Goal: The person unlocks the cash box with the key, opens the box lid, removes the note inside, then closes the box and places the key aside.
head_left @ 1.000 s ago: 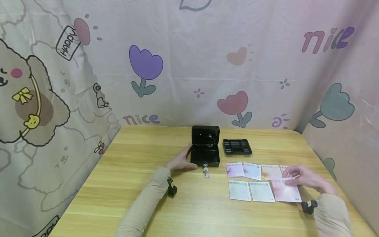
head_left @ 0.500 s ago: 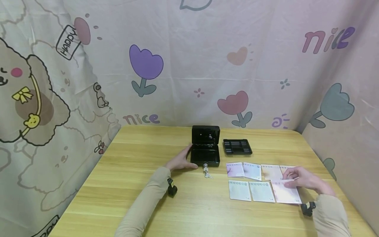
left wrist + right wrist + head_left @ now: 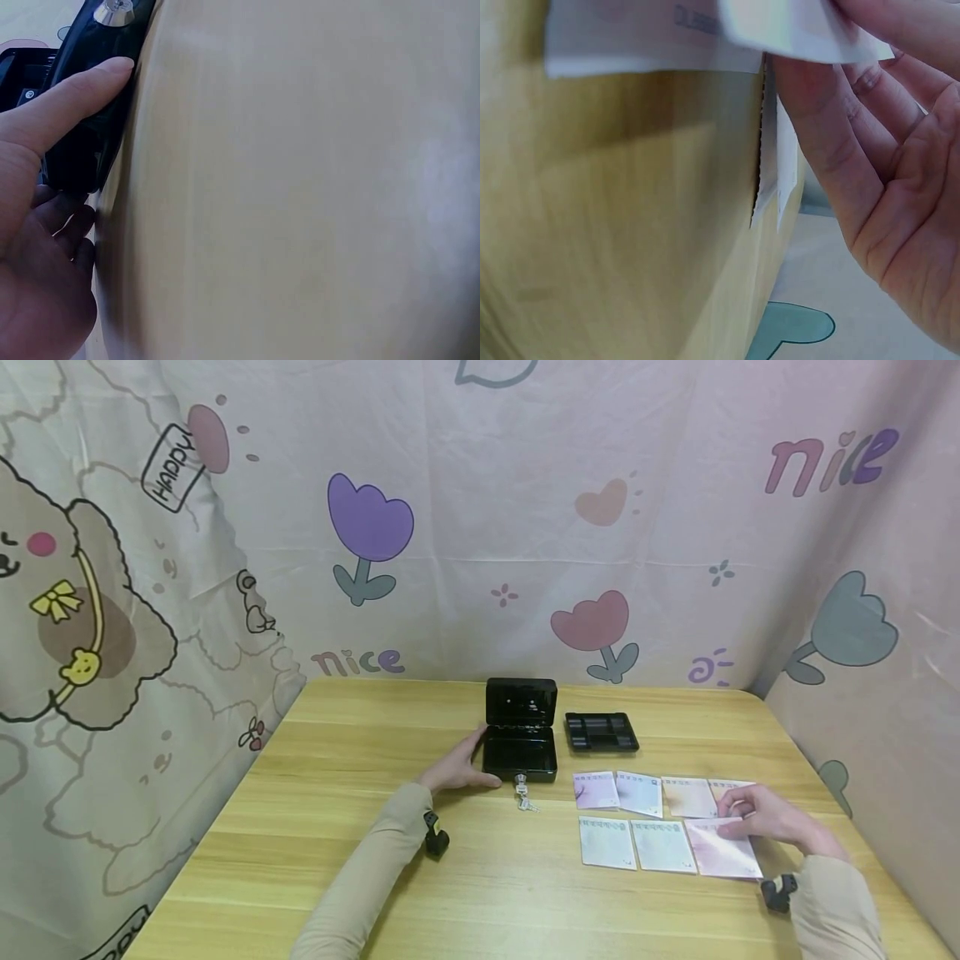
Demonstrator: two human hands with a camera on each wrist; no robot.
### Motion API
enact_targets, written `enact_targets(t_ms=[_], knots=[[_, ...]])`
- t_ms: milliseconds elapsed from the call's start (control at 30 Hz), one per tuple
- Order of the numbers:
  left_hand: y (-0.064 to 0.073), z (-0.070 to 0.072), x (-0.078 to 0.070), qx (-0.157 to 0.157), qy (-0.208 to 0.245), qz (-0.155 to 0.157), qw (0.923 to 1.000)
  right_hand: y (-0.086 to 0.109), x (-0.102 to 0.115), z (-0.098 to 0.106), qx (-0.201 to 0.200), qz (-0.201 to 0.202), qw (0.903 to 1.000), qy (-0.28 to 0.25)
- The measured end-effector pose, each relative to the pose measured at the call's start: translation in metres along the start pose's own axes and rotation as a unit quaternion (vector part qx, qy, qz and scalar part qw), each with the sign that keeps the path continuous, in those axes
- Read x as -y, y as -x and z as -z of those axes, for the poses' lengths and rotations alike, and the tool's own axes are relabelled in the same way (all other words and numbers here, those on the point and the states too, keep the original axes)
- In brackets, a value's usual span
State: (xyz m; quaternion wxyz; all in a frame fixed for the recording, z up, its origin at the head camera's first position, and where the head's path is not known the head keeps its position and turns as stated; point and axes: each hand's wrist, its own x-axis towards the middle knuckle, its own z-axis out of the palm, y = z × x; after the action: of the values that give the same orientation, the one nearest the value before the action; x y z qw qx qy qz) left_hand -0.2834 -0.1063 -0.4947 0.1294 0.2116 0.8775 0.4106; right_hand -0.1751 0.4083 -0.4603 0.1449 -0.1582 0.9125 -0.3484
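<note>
A black cash box (image 3: 519, 752) stands with its lid raised, a key with a small bunch hanging from the front lock (image 3: 521, 787). My left hand (image 3: 459, 768) holds its left front corner. In the left wrist view the thumb (image 3: 90, 86) lies along the box's front and the fingers curl at its side. My right hand (image 3: 772, 818) pinches the upper right part of a pink paper sheet (image 3: 723, 852). The right wrist view shows this sheet (image 3: 795, 34) between thumb and index finger, with its edge raised off the table.
Pale green sheets (image 3: 606, 843) lie left of the pink one. Behind them is a row with a purple sheet (image 3: 596, 791), a blue sheet (image 3: 639, 793) and peach sheets (image 3: 687, 797). A black compartment tray (image 3: 602, 732) sits right of the box. Patterned cloth (image 3: 480, 527) surrounds the table.
My right hand has shifted the pink sheet slightly toward the table's near side and lowered it, beside the green sheets. The left hand and the cash box have stayed still.
</note>
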Motion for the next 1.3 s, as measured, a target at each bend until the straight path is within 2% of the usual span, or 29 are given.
enact_targets(t_ms=[300, 600, 867, 1300], knots=[[0.0017, 0.0000, -0.0010, 0.001, 0.009, -0.002, 1.0000, -0.0003, 0.0015, -0.0020, -0.014, -0.035, 0.9992, 0.014], [0.0022, 0.0002, -0.0012, 0.002, 0.003, -0.003, 1.0000, 0.0018, 0.0018, -0.0036, -0.033, -0.042, 0.9978, 0.039], [0.0018, 0.0000, -0.0002, 0.006, 0.001, 0.008, 0.9999, 0.0023, -0.0009, -0.0075, -0.068, -0.049, 0.9950, 0.055], [0.0027, -0.0002, -0.0018, 0.005, 0.004, 0.002, 1.0000, 0.0037, -0.0002, -0.0089, -0.116, -0.047, 0.9894, 0.074]])
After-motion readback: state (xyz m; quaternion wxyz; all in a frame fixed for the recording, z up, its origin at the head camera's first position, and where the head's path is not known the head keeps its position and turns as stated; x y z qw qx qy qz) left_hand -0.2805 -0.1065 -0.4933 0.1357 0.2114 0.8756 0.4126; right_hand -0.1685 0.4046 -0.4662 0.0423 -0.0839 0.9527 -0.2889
